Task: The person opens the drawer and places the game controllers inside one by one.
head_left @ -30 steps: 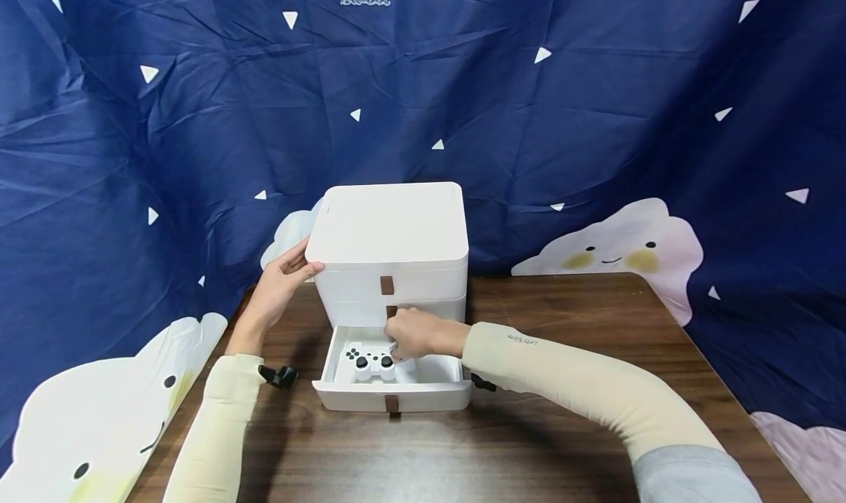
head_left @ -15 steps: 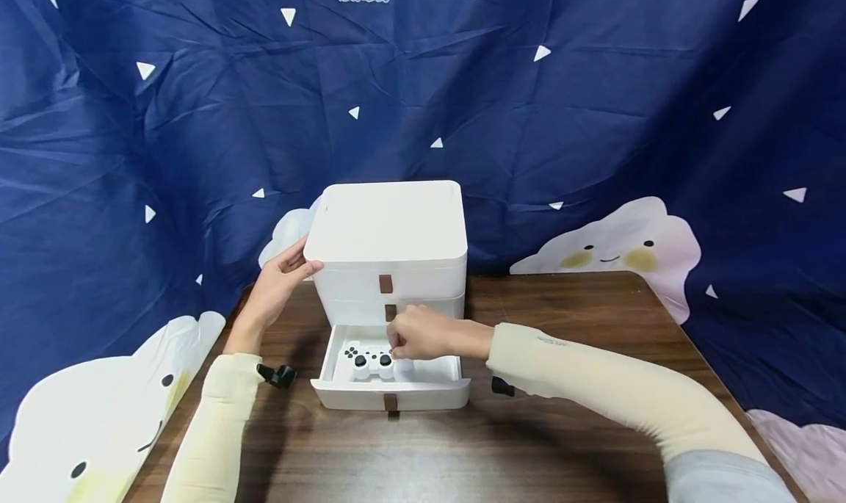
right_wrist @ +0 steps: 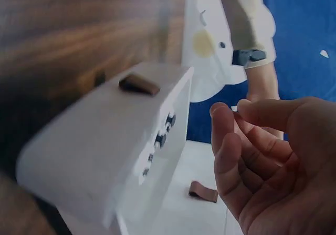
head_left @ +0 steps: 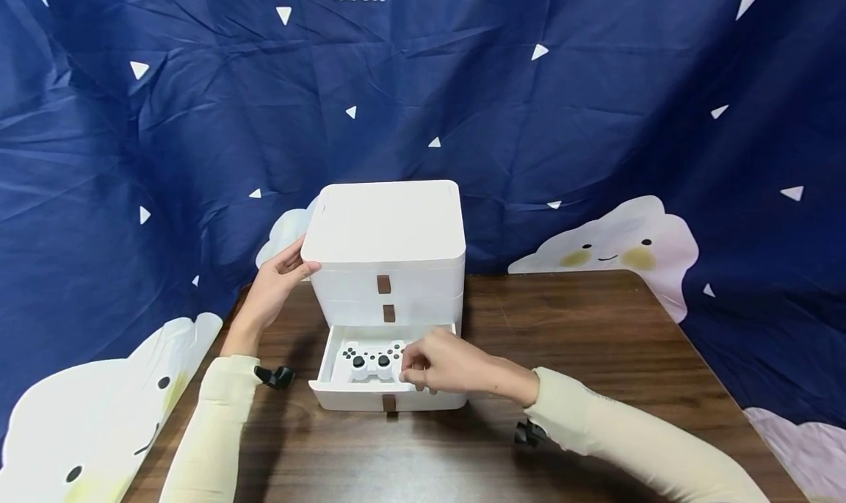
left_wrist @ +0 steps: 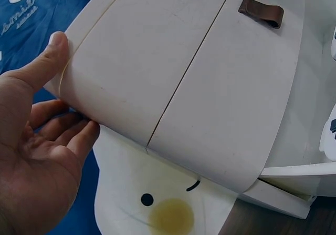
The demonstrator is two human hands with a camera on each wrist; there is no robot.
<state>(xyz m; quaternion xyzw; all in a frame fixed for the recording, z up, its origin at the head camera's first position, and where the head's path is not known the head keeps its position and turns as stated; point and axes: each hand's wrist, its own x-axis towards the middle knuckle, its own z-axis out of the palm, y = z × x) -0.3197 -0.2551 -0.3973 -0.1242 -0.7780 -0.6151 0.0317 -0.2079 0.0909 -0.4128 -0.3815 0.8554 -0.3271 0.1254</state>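
Observation:
A white drawer cabinet stands on the table with its bottom drawer pulled out. Inside that drawer lies a white game controller with black sticks, its right part behind my right hand. My left hand rests against the cabinet's upper left corner, thumb by the front edge and fingers along the side. Over the drawer's right front is my right hand, fingers loosely bent and thumb near the index fingertip. In the right wrist view, nothing clearly shows between those fingers.
Brown leather-like tabs serve as pulls on the drawers, such as the upper tab. The dark wooden table extends to both sides. Behind it hangs a blue curtain printed with clouds and triangles.
My right hand has moved from over the controller toward the right and front of the drawer, and its fingers have loosened. More of the controller shows. The left hand stays on the cabinet corner.

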